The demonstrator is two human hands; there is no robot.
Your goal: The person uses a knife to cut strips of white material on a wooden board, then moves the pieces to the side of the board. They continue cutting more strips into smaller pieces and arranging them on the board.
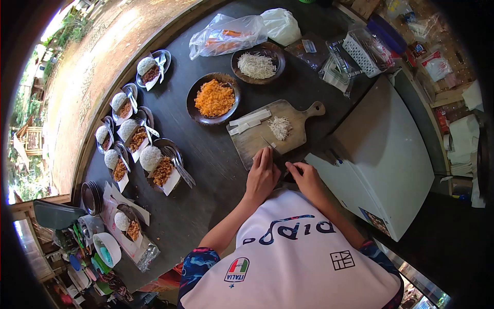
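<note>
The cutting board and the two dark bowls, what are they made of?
The cutting board looks like pale bare wood, matte with faint grain. The bowl of orange shreds and the bowl of white shreds look like dark brown wood or clay; which one is hard to tell.

This is an open-air food stall or small eatery kitchen. A long dark counter [206, 154] runs beside a sunlit dirt yard [98, 62] with greenery beyond. Rows of plated rice portions [136, 136] with spoons sit ready along its edge. Bowls of shredded food [213, 98], a wooden cutting board [272, 129], stacked dishes [91, 197] and packaged goods [368, 49] crowd the rest.
</note>
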